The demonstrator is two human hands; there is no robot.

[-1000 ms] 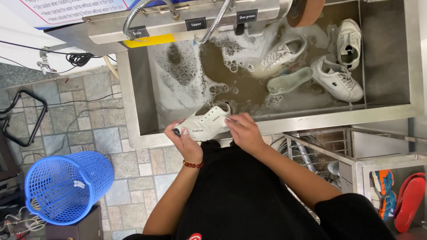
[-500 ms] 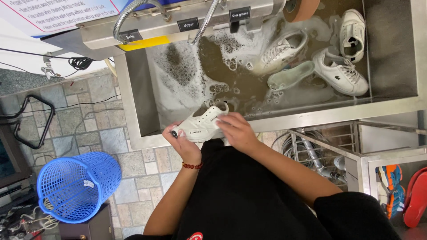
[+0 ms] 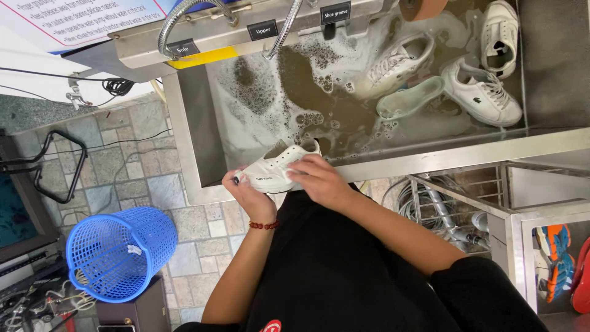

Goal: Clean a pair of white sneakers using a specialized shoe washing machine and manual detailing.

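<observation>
A white sneaker [image 3: 275,169] lies on its side at the near rim of a steel wash basin [image 3: 184,141]. My left hand [image 3: 249,195] grips its toe end from below. My right hand [image 3: 318,179] rests over its heel and side, fingers curled on the upper. The basin holds brown, foamy water [image 3: 295,92]. A red bead bracelet [image 3: 264,225] circles my left wrist.
Three more white sneakers [image 3: 479,92] and a pale insole [image 3: 409,98] lie in the water at the back right. A blue plastic basket [image 3: 120,252] stands on the tiled floor at left. Steel frames [image 3: 491,203] and colourful shoes [image 3: 556,261] sit at right. Flexible hoses [image 3: 184,15] hang above the basin.
My right hand has slid left along the shoe's side, covering more of it. The view has shifted slightly, moving the basket rightward in frame.
</observation>
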